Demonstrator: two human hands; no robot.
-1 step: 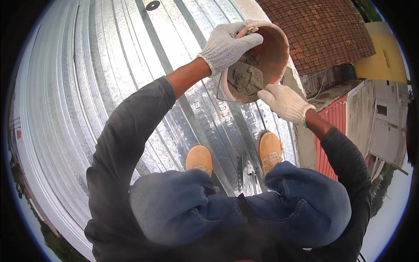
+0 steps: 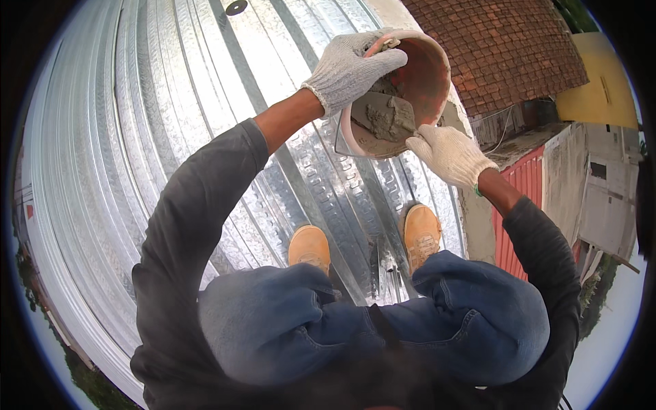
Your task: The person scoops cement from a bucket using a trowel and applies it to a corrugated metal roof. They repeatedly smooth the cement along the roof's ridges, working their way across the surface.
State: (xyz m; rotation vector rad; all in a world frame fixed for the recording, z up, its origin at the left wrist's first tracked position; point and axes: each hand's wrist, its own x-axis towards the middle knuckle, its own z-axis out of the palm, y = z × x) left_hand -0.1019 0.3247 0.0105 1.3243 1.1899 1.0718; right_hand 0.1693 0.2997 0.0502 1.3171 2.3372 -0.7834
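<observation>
- Reddish bucket, mouth tilted toward the wearer, just right of the left grip; probably heavy and stiff, best held by its rim.
- Gloved left hand: clamped over that rim, thumb on top.
- Trowel inside, just left of the right grip, bearing grey mortar, likely dense and slippery.
- Gloved right hand: curled closed, apparently around the trowel's hidden handle.
- Beneath both grips: ridged metal sheeting.

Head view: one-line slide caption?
Gloved left hand grips a tilted bucket; gloved right hand holds a trowel bearing grey mortar, ribbed metal sheeting below.
</observation>
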